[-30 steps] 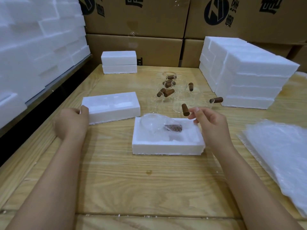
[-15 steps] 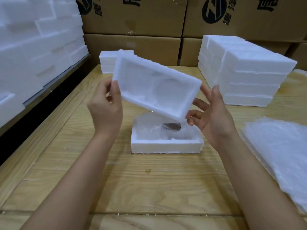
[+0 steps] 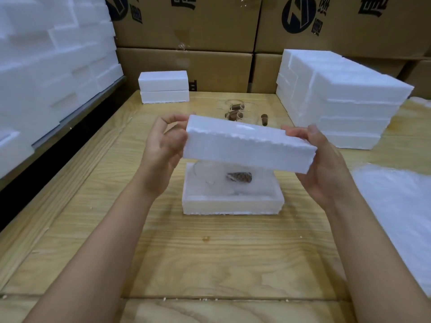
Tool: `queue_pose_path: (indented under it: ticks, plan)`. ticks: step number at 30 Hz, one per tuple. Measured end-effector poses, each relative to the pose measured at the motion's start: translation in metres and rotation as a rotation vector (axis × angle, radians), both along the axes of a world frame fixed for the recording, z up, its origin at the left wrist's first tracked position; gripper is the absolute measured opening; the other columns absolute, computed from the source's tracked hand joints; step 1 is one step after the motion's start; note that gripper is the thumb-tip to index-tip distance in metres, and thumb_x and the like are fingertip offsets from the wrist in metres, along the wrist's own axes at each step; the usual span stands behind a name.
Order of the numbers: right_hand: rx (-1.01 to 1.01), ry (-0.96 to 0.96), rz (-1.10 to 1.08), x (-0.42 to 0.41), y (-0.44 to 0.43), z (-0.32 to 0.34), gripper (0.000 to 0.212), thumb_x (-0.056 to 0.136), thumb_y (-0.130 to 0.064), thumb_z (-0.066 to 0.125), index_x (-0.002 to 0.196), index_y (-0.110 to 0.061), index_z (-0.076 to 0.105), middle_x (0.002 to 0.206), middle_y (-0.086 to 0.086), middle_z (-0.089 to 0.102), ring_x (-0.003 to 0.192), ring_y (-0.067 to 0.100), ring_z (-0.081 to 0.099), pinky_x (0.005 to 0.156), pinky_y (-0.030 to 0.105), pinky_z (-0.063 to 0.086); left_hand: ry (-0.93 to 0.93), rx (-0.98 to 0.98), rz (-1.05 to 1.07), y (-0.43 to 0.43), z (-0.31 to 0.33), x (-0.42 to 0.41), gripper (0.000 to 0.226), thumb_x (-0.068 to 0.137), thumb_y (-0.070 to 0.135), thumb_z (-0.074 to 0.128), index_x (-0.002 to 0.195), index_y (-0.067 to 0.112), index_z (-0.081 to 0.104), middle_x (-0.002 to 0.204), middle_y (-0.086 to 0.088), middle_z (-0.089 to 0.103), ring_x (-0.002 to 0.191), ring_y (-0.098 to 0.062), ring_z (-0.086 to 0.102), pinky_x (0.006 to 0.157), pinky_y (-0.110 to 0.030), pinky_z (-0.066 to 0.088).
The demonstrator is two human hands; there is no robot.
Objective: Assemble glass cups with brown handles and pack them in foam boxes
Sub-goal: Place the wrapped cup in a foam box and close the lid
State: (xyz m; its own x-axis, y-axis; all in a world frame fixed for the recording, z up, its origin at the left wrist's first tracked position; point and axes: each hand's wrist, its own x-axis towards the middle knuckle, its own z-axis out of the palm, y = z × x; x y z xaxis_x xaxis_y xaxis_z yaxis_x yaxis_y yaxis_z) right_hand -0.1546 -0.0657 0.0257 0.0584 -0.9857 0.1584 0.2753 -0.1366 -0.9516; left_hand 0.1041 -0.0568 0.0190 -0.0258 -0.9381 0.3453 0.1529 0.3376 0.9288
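1. Left hand fingers gripped the single foam lid at its 9 o'clock end; right hand fingers gripped the 3 o'clock end.
2. The lid hung tilted over one foam base holding one glass cup.
3. Three brown handles showed at 12 o'clock, two stacked foam boxes at 11.

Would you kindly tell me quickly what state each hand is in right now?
Left hand: closed, holding the left end of the foam lid.
Right hand: closed, holding the right end of the same lid.
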Motion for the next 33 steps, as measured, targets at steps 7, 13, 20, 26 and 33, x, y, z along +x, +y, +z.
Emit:
queue_pose_path:
  ticks: [7, 13, 20, 26, 33]
  plan:
    - [-0.021, 0.204, 0.184, -0.012, -0.001, -0.009, 0.022, 0.078, -0.026, 0.060, 0.097, -0.028, 0.071, 0.093, -0.008, 0.068, 0.085, 0.010, 0.062, 0.070, 0.019, 0.051, -0.215, 0.078, -0.266, -0.001, -0.006, 0.037, 0.086, 0.061, 0.029, 0.070, 0.141, 0.015, 0.042, 0.136, 0.002, 0.058, 0.130, -0.017, 0.051, 0.100, -0.028, 0.047]
    - [-0.030, 0.347, 0.238, -0.012, -0.001, -0.015, 0.036, 0.066, -0.039, 0.073, 0.101, -0.032, 0.069, 0.104, 0.007, 0.050, 0.100, 0.022, 0.050, 0.094, 0.038, 0.038, -0.300, 0.170, -0.333, -0.006, -0.020, 0.052, 0.090, 0.056, 0.021, 0.073, 0.141, 0.014, 0.043, 0.139, 0.000, 0.055, 0.133, -0.016, 0.047, 0.106, -0.027, 0.041]
    - [-0.019, 0.421, 0.287, -0.015, -0.007, -0.025, 0.033, 0.075, -0.028, 0.077, 0.106, -0.029, 0.066, 0.102, -0.017, 0.068, 0.095, 0.002, 0.062, 0.076, 0.014, 0.048, -0.323, 0.220, -0.401, -0.007, -0.024, 0.054, 0.085, 0.055, 0.017, 0.074, 0.136, 0.020, 0.048, 0.140, 0.007, 0.055, 0.132, -0.009, 0.047, 0.097, -0.020, 0.046]
    - [0.010, 0.410, 0.295, -0.015, -0.008, -0.029, 0.036, 0.069, -0.040, 0.068, 0.105, -0.036, 0.066, 0.109, -0.003, 0.059, 0.099, 0.010, 0.058, 0.084, 0.024, 0.048, -0.309, 0.222, -0.404, -0.005, -0.027, 0.053, 0.084, 0.056, 0.016, 0.076, 0.135, 0.021, 0.047, 0.137, 0.013, 0.054, 0.132, -0.005, 0.044, 0.090, -0.020, 0.049]
    - [-0.017, 0.335, 0.220, -0.007, -0.008, -0.031, 0.044, 0.075, -0.034, 0.063, 0.119, -0.033, 0.057, 0.116, -0.009, 0.065, 0.094, 0.004, 0.066, 0.069, 0.016, 0.050, -0.338, 0.278, -0.451, -0.004, -0.030, 0.051, 0.102, 0.051, 0.015, 0.081, 0.140, 0.036, 0.034, 0.141, 0.008, 0.050, 0.129, -0.008, 0.049, 0.087, -0.022, 0.050]
